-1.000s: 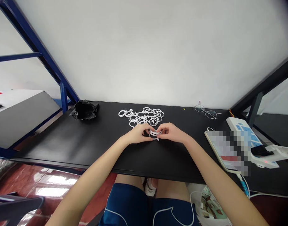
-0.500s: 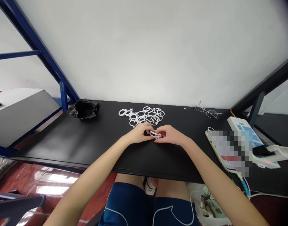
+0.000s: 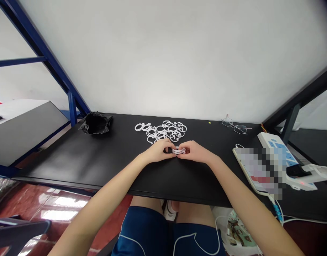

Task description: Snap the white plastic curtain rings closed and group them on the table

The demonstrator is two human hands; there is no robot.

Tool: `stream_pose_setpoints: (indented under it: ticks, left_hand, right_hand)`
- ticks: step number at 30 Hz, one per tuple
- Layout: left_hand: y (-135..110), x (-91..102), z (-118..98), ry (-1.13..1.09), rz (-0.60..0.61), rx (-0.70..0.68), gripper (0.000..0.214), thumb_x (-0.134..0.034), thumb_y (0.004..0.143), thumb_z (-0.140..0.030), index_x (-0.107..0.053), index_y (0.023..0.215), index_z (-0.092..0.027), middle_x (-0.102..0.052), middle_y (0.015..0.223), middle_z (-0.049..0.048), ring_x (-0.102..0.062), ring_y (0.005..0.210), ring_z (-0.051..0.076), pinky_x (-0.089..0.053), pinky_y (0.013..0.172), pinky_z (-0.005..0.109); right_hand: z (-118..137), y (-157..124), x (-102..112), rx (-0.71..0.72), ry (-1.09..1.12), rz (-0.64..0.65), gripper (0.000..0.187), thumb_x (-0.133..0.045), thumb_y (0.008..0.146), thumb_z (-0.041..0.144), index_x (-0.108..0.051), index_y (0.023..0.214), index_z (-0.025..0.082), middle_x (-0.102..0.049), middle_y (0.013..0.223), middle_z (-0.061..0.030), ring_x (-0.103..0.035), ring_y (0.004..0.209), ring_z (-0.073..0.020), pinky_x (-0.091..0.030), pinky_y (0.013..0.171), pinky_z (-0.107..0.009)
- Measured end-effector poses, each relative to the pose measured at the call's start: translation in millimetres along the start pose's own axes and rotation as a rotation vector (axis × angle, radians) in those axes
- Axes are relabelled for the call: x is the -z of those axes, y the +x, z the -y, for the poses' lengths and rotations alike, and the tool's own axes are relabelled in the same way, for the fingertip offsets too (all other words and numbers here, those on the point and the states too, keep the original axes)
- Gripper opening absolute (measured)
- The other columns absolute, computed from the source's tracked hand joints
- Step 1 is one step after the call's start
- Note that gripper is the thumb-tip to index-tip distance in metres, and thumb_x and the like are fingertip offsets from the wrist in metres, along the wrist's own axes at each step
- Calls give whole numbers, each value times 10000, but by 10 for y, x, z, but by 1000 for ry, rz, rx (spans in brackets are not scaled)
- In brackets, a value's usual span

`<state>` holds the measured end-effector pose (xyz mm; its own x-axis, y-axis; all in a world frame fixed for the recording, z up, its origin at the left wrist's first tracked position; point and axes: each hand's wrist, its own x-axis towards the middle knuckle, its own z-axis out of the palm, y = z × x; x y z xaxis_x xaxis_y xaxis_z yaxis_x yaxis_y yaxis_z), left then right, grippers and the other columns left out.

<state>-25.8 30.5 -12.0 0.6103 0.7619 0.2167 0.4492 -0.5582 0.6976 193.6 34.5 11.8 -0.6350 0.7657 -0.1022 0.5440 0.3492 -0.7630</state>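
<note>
Between my two hands is a small stack of white plastic rings (image 3: 178,150), each with a little loop on its edge, held just over the black desk. My left hand (image 3: 162,150) pinches the rings' left side with thumb and fingers. On the opposite side, my right hand (image 3: 192,152) grips them near the small loops. Just beyond my hands lies a loose pile of similar white rings (image 3: 175,135), some overlapping. Two of the ring groups (image 3: 142,127) sit a little apart at the pile's left end. How many rings I hold is hard to make out.
A crumpled black plastic bag (image 3: 96,123) stands open at the back left. Eyeglasses (image 3: 235,126) rest near the wall. To the right are a phone (image 3: 255,174) on a cable and a white power strip (image 3: 278,149). The black desk (image 3: 112,160) ends close to my lap.
The held rings have gone from tilted and spread to stacked more evenly and flatter. Both hands have shifted very slightly; the pile has not moved.
</note>
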Motion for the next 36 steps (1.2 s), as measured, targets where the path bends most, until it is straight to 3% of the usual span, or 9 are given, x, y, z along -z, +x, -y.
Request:
stream_pose_setpoints:
  ticks: [5,11,16,20,28,36]
  left_hand:
    - [-4,-8,2,-1,-22,22,417,-689,775,-354,-611,1160,-215,-599,987,44,-519,699,115,-466,688,272]
    - [-3,-45,8,20,-71,8,279,-654,802,-311,-625,1056,-199,-602,1005,43,-559,714,114,-477,683,271]
    - [15,-75,-43,87,-277,-65,130,-526,874,-223,-635,943,-203,-604,997,55,-580,799,142,-488,712,284]
    - [27,-60,-45,174,-396,-108,137,-512,881,-199,-636,938,-209,-611,1023,68,-565,983,195,-482,849,340]
    - [59,-148,32,305,-196,-143,202,-536,869,-219,-641,1041,-215,-595,1215,80,-521,1145,238,-388,1021,438]
    - [81,-132,89,288,-206,-97,160,-536,858,-195,-653,966,-210,-670,1100,57,-560,1089,226,-375,1016,426]
  right_hand:
    - [-66,-50,177,-127,-186,-78,190,-612,726,350,-551,664,181,-508,625,32,-422,576,-107,-300,534,-234]
    - [-183,-109,379,-383,-364,-159,276,-644,706,465,-576,710,198,-582,693,-10,-495,593,-139,-327,526,-248]
    - [-215,-72,333,-445,-478,-298,393,-643,682,597,-584,767,217,-642,809,-44,-552,654,-173,-331,532,-255]
    - [-183,-52,322,-442,-468,-421,321,-646,709,524,-603,783,215,-650,804,-48,-568,675,-179,-327,535,-254]
    - [-191,-40,323,-459,-456,-469,268,-647,715,472,-621,734,207,-641,760,-40,-566,681,-179,-329,535,-261]
    - [-158,-41,322,-469,-433,-455,161,-598,736,325,-678,688,194,-655,712,-44,-581,681,-180,-347,545,-265]
